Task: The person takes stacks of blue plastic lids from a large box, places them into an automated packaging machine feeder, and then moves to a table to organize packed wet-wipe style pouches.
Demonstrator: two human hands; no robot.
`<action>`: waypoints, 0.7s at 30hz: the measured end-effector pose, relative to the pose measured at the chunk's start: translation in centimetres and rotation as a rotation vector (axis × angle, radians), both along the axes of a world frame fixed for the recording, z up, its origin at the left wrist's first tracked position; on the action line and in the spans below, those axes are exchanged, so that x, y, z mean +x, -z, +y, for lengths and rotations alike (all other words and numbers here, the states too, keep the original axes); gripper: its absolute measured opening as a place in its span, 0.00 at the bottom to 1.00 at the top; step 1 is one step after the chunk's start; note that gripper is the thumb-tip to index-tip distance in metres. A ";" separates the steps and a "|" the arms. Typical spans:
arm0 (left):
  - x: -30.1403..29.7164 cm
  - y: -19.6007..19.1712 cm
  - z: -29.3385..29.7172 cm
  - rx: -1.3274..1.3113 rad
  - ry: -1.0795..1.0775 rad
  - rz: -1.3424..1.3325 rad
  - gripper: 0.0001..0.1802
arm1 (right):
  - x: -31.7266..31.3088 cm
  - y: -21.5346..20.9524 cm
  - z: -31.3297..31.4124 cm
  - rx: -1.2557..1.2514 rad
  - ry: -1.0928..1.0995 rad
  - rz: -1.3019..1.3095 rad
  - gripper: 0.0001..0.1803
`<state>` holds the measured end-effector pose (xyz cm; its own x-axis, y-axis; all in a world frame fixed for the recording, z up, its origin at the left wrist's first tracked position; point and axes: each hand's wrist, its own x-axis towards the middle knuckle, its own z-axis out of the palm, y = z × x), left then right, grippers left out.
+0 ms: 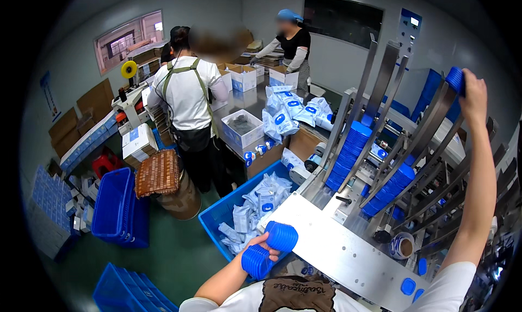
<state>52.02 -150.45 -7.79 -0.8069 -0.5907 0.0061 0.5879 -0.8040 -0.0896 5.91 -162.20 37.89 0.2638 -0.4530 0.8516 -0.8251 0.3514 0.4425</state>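
Head view. Nested blue plastic lids are in both hands and in the machine's upright magazine rails. At the lower centre of the frame, the left hand [263, 245] is partly closed, with thumb and fingers curled about two short stacks: the upper lid stack [282, 237] and the lower lid stack [255, 262]. Both lie tilted beside the edge of the white machine plate [348, 244].

At the upper right, the right hand [474, 98] is raised to the top of a curved metal guide rail [435, 119]. Its fingers are bent against a raised lid stack [455, 80]; the far fingertips are hidden, so their full closure cannot be told.

Right of centre, two filled magazine columns lean between rails: the left lid column [349, 157] and the right lid column [388, 190]. A loose lid [408, 286] lies flat on the plate at the lower right. Left of the plate, a blue bin [209, 220] contains white-and-blue packets [263, 199].

Handling: the lids appear light, fairly stiff and smooth, and are probably not fragile. A loosely held stack is likely to fan out or slip apart. Grip each stack around its side rims, with light pressure along its length toward both end lids; avoid holding by one end lid alone.
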 end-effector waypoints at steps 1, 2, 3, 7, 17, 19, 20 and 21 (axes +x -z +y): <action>0.3 0.0 0.3 0.010 -0.015 -0.019 0.30 | 0.1 1.8 -0.4 -0.075 -0.035 -0.024 0.33; 0.4 -0.1 0.5 0.018 -0.017 -0.038 0.30 | 0.0 2.7 0.0 -0.025 -0.061 -0.023 0.33; 0.7 -0.2 0.8 -0.017 -0.051 -0.098 0.31 | -0.2 4.2 0.0 0.021 0.008 0.000 0.33; 1.8 -1.2 2.5 0.020 -0.173 -0.332 0.16 | -0.2 15.0 -0.2 0.098 -0.109 0.203 0.17; 0.6 -2.2 2.5 0.049 -0.131 -0.413 0.23 | 2.0 19.3 1.6 0.867 0.182 -0.066 0.41; -0.2 -3.1 2.4 0.004 -0.114 -0.440 0.22 | 2.5 20.0 3.3 0.535 -0.022 0.022 0.37; -0.5 -3.3 2.2 -0.019 -0.118 -0.453 0.21 | 3.5 20.5 4.1 0.361 -0.132 0.064 0.35; -0.9 -3.4 2.0 -0.039 -0.087 -0.471 0.20 | 5.1 21.5 5.7 0.306 -0.263 -0.096 0.32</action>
